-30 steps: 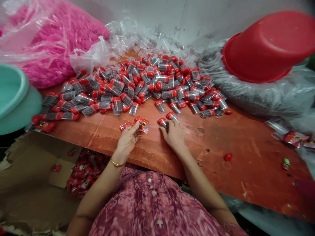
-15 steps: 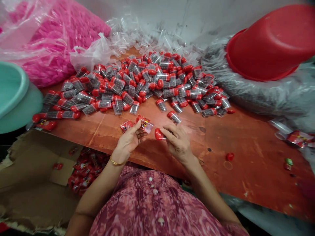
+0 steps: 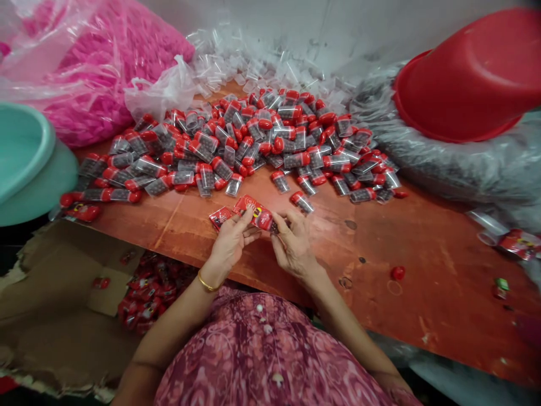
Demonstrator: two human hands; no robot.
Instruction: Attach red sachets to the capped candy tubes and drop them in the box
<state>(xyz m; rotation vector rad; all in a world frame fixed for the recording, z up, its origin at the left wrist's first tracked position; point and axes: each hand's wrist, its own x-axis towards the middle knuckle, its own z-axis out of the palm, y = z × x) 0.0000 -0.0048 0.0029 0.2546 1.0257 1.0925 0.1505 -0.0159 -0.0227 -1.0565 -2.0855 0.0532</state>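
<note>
Between the thumb and fingers of my left hand [image 3: 228, 243] is a red printed plastic wrapper [image 3: 262, 217]. My right hand [image 3: 296, 246] is closed at the wrapper's right end, pinching a small clear tube of dark pellets [image 3: 274, 226]. The tube's red cap end is inside the wrapper; most of its other end is hidden by my fingers. Flat red wrappers [image 3: 220, 216] lie on the orange-red tabletop just beyond my left hand. One red-capped tube [image 3: 301, 201] lies by itself beyond my right hand. A large heap of similar tubes [image 3: 253, 135] spreads behind both hands.
A pink-filled plastic bag [image 3: 101, 73] and a mint-green tub [image 3: 46, 169] stand at left. Clear empty tubes [image 3: 253, 67] are piled at the back. A red bucket [image 3: 469, 79] rests upside down on a bag of dark pellets [image 3: 456, 169]. Below left, a cardboard box [image 3: 54, 304] holds red packets [image 3: 147, 299].
The red-capped tube in my right hand has moved left into the wrapper, and its red cap no longer shows bare. My hands have come closer together.
</note>
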